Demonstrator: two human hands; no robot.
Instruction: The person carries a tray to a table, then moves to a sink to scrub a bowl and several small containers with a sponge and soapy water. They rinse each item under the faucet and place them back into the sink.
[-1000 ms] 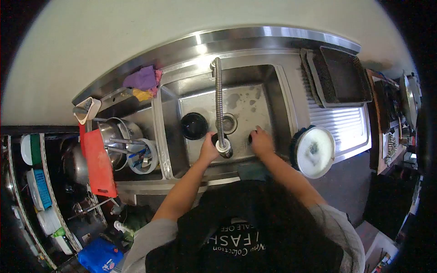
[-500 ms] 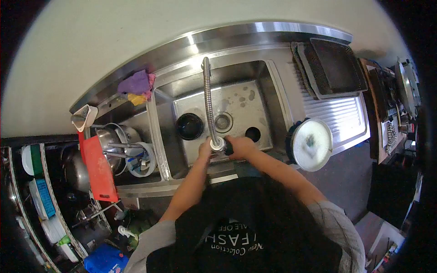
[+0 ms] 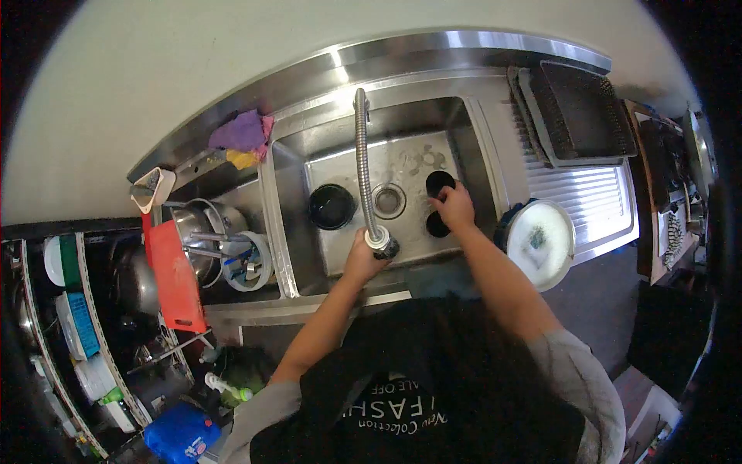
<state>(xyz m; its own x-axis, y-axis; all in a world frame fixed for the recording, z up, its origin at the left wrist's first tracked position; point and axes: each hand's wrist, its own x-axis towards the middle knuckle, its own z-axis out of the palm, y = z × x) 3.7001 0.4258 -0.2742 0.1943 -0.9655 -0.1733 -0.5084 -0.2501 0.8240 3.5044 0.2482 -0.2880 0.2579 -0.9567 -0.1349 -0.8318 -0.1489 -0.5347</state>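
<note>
Seen from above, the person's left hand (image 3: 363, 259) is closed around the spray head (image 3: 382, 246) of a flexible metal faucet hose (image 3: 362, 155) over the steel sink (image 3: 410, 116). The right hand (image 3: 454, 207) touches a small black dish (image 3: 437, 182) on the sink floor; its grip is unclear. A second black dish (image 3: 433, 226) lies just beside that hand, and a black bowl (image 3: 331, 206) sits left of the drain (image 3: 388, 200).

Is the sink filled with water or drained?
Drained: in the sink, the steel floor and drain show bare, with only wet patches by the right hand.
</note>
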